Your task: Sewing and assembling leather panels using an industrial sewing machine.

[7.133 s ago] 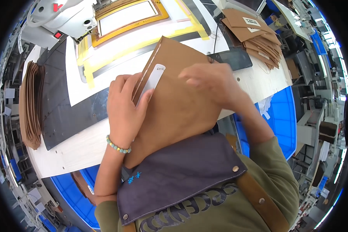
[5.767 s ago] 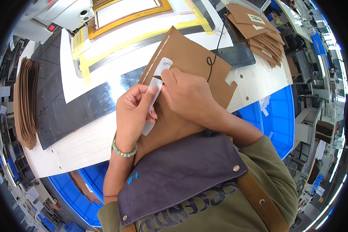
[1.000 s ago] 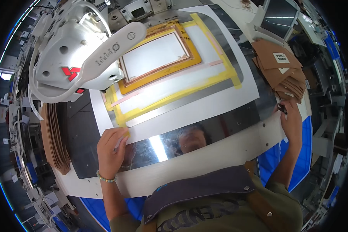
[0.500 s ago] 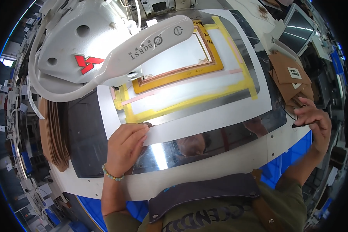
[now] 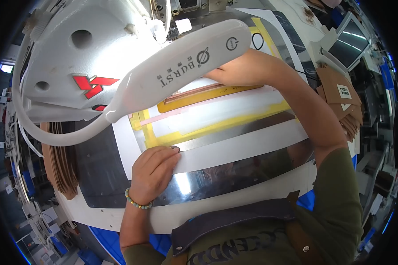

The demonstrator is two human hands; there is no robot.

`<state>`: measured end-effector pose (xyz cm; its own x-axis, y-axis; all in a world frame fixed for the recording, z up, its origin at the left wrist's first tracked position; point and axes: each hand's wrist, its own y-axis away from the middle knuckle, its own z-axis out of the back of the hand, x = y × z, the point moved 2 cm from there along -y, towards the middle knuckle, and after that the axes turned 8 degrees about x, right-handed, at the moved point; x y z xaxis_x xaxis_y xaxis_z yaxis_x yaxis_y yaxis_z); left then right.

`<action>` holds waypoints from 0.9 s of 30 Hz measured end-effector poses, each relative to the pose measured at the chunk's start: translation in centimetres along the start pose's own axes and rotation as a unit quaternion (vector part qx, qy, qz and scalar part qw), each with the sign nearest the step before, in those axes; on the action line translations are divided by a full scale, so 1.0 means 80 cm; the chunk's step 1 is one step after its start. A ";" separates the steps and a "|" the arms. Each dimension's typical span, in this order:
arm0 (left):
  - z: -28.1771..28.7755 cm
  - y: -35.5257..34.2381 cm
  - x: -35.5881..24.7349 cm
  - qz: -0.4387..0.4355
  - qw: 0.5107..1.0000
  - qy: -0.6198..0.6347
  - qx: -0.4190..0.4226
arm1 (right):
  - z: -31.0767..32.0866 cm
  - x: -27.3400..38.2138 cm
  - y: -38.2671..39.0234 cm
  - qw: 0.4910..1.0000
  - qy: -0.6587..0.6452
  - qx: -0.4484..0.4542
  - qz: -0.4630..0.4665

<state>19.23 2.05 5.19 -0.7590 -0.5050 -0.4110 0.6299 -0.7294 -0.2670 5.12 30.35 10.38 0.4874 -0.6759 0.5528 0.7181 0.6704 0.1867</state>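
Note:
My left hand [image 5: 154,173], wearing a bead bracelet, rests at the near edge of a grey plate bordered with yellow tape [image 5: 225,123]. Its fingers are pressed together around a small dark thing [image 5: 175,149] that I cannot make out. My right hand [image 5: 241,70] reaches over the yellow frame [image 5: 216,95], which lies on the plate and has a copper-coloured inner edge. A white lamp head [image 5: 185,64] covers most of the right fingers, so any thing they hold is hidden. Beside that hand, a thin black loop [image 5: 257,41] shows against the plate.
A large white machine head [image 5: 53,84] with a red emblem stands at the left; the lamp's curved neck [image 5: 44,143] runs below it. White sheet [image 5: 234,154] lies under the plate, on a dark glossy board [image 5: 216,183]. Brown pieces are stacked left [image 5: 62,168] and right [image 5: 338,95].
My right hand has moved from beside the brown pieces at the right to the yellow frame, under the lamp. My left hand stays at the plate's edge. The view has shifted slightly.

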 end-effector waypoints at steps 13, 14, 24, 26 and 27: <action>0.004 0.001 0.008 0.032 0.999 0.040 0.015 | -0.018 -0.027 -0.044 0.984 0.042 0.023 0.170; 0.005 0.000 0.008 0.030 0.999 0.043 0.014 | -0.022 -0.030 -0.043 0.980 0.075 -0.013 0.185; 0.003 0.008 0.008 0.055 0.997 0.047 0.004 | -0.021 -0.024 -0.036 0.973 0.071 -0.034 0.217; 0.004 0.006 0.008 0.050 0.998 0.049 0.006 | -0.021 -0.023 -0.034 0.970 0.085 -0.041 0.224; 0.004 0.006 0.008 0.051 0.998 0.048 0.005 | -0.021 -0.023 -0.034 0.967 0.098 -0.048 0.231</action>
<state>18.96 1.23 5.06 -0.6719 -0.5296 -0.5177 0.7004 -0.6816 -0.2117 3.09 29.22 7.49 0.8455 -0.3623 0.3923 0.4393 0.8896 -0.1251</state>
